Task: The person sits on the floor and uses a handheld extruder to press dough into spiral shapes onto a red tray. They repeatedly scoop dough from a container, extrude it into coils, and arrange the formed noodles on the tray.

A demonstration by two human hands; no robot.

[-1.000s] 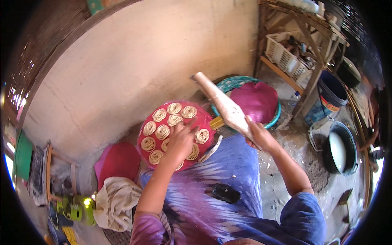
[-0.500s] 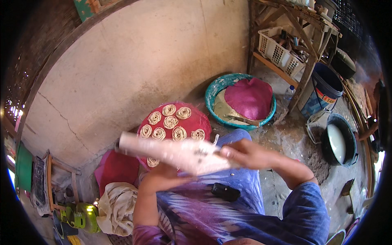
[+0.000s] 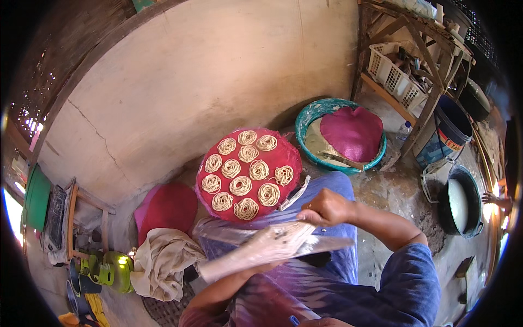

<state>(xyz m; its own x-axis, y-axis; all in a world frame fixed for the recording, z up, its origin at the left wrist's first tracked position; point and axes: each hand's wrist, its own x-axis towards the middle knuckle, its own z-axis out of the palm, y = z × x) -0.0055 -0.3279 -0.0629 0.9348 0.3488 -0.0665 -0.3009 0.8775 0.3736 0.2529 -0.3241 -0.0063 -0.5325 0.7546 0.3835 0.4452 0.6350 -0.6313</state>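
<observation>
My right hand (image 3: 328, 208) is closed on the upper right end of a long, pale tool (image 3: 272, 243), which looks wooden and smeared. Slanting across my lap, the tool has a wide middle and a narrower arm toward the lower left; a second flat length crosses beneath it. My left hand (image 3: 268, 267) is under the tool, its fingers mostly hidden. Just beyond my lap lies a round red tray (image 3: 294, 158) bearing several coiled nests of pale noodle strands (image 3: 240, 185). A whitish strip (image 3: 295, 193) sits by the tray's right edge.
Back right, a teal basin (image 3: 300, 128) holds pale dough-like matter, a magenta sheet (image 3: 353, 133) and a stick. Farther right are a bucket (image 3: 427, 155), a dark tub (image 3: 444, 204) with whitish liquid and another person's hand (image 3: 493, 199). Red round sheets (image 3: 170, 210) and crumpled cloth (image 3: 166, 261) lie left.
The tool has come down toward my lap, its left end dropping most. My hands moved with it, and the red tray shows more fully. The view has shifted slightly.
</observation>
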